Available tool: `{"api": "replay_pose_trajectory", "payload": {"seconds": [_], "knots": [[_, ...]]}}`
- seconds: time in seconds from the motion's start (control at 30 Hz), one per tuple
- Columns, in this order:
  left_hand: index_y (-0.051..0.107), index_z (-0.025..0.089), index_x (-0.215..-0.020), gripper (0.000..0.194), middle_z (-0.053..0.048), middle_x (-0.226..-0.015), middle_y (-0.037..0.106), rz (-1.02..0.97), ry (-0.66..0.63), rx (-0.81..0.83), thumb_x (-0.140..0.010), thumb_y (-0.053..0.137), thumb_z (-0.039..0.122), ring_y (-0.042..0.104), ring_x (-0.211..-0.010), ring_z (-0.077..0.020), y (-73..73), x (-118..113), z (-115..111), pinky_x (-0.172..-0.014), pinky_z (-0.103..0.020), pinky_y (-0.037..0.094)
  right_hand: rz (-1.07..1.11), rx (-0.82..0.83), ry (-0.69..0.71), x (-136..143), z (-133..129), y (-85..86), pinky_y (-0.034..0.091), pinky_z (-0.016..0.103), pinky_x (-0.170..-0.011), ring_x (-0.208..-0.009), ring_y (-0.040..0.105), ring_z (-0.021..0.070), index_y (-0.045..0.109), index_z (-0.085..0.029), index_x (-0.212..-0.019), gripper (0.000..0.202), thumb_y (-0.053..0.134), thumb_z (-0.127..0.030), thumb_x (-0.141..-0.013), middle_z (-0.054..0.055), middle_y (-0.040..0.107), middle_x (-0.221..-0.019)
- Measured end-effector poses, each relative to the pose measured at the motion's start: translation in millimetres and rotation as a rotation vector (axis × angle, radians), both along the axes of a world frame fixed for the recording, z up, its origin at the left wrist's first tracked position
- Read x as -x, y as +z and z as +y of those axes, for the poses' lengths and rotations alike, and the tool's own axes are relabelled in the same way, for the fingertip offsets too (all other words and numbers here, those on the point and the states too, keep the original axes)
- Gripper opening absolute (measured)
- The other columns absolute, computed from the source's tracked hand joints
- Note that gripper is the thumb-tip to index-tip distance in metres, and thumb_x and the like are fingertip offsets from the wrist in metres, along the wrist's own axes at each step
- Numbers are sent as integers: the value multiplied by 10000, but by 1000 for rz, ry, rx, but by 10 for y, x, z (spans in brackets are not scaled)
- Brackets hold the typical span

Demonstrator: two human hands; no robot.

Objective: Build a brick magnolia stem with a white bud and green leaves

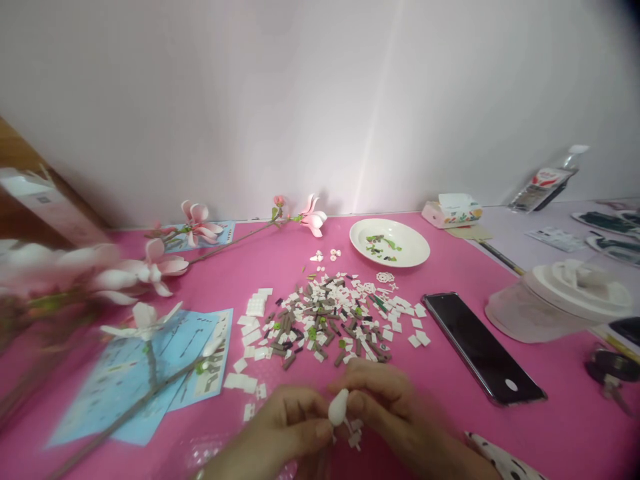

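Observation:
At the bottom centre, my left hand (287, 427) and my right hand (385, 407) meet around a small white rounded petal-like piece (339, 407). Thumb and fingers of both hands pinch it, with a few small pale pieces hanging below it on the right. Just beyond my hands spreads a pile of small white, grey-brown and green bricks (325, 313). White flat pieces (241, 381) lie to the left of the pile. The lower parts of both hands are somewhat blurred.
White plate (417, 257) with green pieces behind the pile; black phone (487, 353) and lidded tub (530, 313) at right. Blue instruction sheets (120, 380), flower branches (120, 420) and blurred pink blossoms (65, 267) at left. Tissue pack (453, 212) and bottle (543, 183) near the wall.

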State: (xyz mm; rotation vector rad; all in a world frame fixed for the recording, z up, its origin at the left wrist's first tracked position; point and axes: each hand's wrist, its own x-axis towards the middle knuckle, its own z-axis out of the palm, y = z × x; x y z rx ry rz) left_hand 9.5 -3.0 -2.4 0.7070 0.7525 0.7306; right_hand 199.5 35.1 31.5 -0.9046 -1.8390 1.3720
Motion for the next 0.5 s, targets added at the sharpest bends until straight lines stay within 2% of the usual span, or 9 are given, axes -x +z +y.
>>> {"api": "replay_pose_trajectory", "payload": {"seconds": [0.23, 0.5], "knots": [[648, 133, -741, 282, 25, -484, 575, 10, -40, -47, -726, 748, 396, 458, -373, -70, 23, -12, 42, -377, -179, 282, -25, 53, 14, 3, -32, -10, 436, 246, -664, -680, 564, 132, 677, -184, -860, 194, 615, -368, -868, -2, 627, -737], [642, 132, -749, 345, 42, -537, 516, 53, -41, -71, -677, 785, 437, 396, -406, -51, 22, -19, 37, -391, -179, 253, -82, 62, 43, 27, -40, 38, 448, 234, -659, -721, 585, 147, 683, -183, -841, 70, 687, -213, -778, 0, 645, -753]]}}
